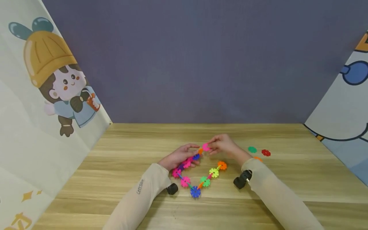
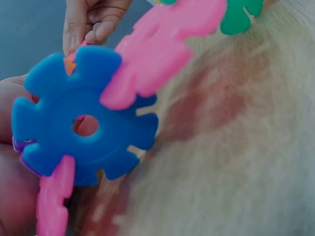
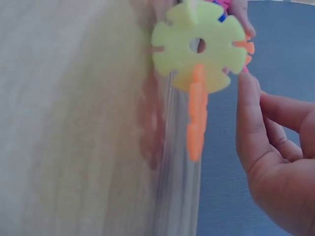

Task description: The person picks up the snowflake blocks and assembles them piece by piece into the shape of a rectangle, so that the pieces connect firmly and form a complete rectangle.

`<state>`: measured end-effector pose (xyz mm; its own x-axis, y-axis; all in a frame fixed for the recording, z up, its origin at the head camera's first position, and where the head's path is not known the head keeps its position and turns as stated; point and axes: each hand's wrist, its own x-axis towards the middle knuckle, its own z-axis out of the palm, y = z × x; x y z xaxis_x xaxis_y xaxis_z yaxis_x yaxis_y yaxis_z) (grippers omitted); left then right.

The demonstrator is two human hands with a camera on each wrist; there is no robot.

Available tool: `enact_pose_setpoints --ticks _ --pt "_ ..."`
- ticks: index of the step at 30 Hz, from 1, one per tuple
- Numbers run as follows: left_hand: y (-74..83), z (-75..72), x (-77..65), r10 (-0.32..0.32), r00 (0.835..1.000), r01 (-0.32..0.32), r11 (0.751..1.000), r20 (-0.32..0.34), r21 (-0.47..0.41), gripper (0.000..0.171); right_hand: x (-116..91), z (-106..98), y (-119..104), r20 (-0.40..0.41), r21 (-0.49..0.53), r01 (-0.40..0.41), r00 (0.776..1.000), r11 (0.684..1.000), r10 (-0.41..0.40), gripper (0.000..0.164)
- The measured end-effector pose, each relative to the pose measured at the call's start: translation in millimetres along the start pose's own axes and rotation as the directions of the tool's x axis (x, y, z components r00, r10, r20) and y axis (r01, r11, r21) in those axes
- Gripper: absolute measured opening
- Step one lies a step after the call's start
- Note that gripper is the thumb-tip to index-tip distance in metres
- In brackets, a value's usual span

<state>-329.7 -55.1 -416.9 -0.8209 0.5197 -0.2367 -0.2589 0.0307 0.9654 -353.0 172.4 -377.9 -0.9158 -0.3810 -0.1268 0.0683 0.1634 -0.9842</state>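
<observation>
A chain of interlocking notched plastic discs (image 1: 195,192) curves in a U near the middle of the table, in pink, blue, green, yellow, orange and purple. My left hand (image 1: 179,156) holds its left stretch, around the purple and dark blue discs. At the upper end, my right hand (image 1: 225,146) pinches a pink disc (image 1: 205,147) next to an orange one. The other end finishes in an orange disc (image 1: 222,165), beside a yellow disc (image 3: 197,49) seen close in the right wrist view. A blue disc (image 2: 54,118) fills much of the left wrist view, hiding part of my left hand.
Loose discs lie right of my right hand: a green one (image 1: 252,149), a red one (image 1: 266,152) and an orange one (image 1: 257,158) partly behind the forearm. A dark panel (image 1: 207,64) stands at the back of the wooden table (image 1: 129,147), with cartoon-printed sheets at both sides.
</observation>
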Motion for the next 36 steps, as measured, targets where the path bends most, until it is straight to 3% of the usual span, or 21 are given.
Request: enact_pose_setpoints --ticks 10,20,30,36 --pt "2.7 -0.8 4.5 0.013 1.0 -0.013 1.0 0.0 0.002 0.042 11 -1 -3 0.042 -0.074 -0.029 0.999 0.997 0.032 0.022" --pt "6.8 -1.7 7.2 0.005 1.0 -0.005 0.999 -0.013 0.034 0.045 13 -1 -7 0.06 -0.105 -0.015 0.998 0.994 0.021 0.017" --pt "8.6 -2.8 12.7 0.01 1.0 -0.008 0.998 -0.028 0.058 0.047 16 5 -10 0.044 -0.206 0.017 0.999 0.978 -0.008 0.016" --pt "8.1 -4.8 12.1 0.005 1.0 -0.004 0.999 -0.015 0.048 0.05 16 -3 -8 0.098 -0.206 0.004 0.995 0.979 0.017 0.022"
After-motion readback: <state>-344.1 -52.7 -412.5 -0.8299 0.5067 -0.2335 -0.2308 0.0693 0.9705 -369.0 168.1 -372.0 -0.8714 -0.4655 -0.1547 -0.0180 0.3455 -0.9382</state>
